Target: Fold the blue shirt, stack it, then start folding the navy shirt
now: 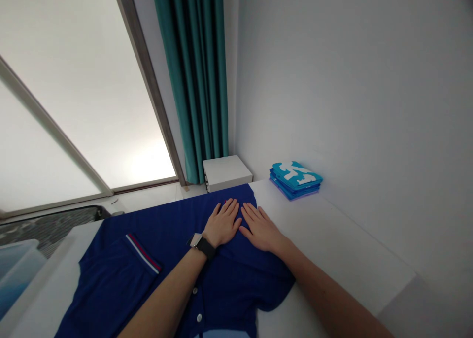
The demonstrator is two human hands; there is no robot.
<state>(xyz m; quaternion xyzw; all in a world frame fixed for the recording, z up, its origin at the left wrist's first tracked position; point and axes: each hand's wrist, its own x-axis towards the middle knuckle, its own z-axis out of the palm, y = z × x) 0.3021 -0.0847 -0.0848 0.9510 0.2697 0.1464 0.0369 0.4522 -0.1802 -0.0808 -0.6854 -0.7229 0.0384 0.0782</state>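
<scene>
"Left hand (221, 223), how's it set?"
"Open, fingers spread, pressing flat on the navy polo shirt (236, 274), right hand (260, 228) likewise, holding nothing."
"Beyond that?"
"Shirt lies on a white surface (332, 239); folded teal stack (295, 181) far right, white cabinet (226, 173) farther."

Soft daylight from frosted window (84, 111); wall shadowed, edges warped.
</scene>
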